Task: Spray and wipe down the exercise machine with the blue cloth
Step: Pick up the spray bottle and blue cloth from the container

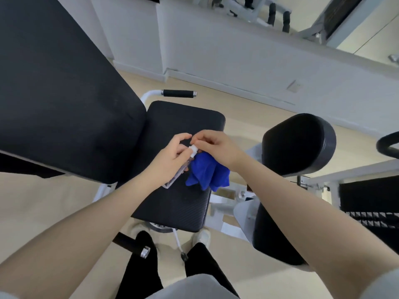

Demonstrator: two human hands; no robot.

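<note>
- Backrest pad (60,87), a big black textured cushion of the exercise machine, fills the upper left of the frame.
- A black rectangular seat pad (179,203) sits at centre, touching the backrest's lower right edge; a white tube with a black foam handle (179,93) shows just above it.
- A black rounded roller pad (300,143) stands at right of centre, on the white frame.
- The crumpled blue cloth (207,171) hangs over the seat pad's right edge, tucked under the right hand (218,147), whose fingertips pinch the white cap (193,149).
- The left hand (170,156) has its fingers curled round a small clear spray bottle (181,169), which is tilted with its base toward lower left, over the seat pad and beside the cloth.
</note>
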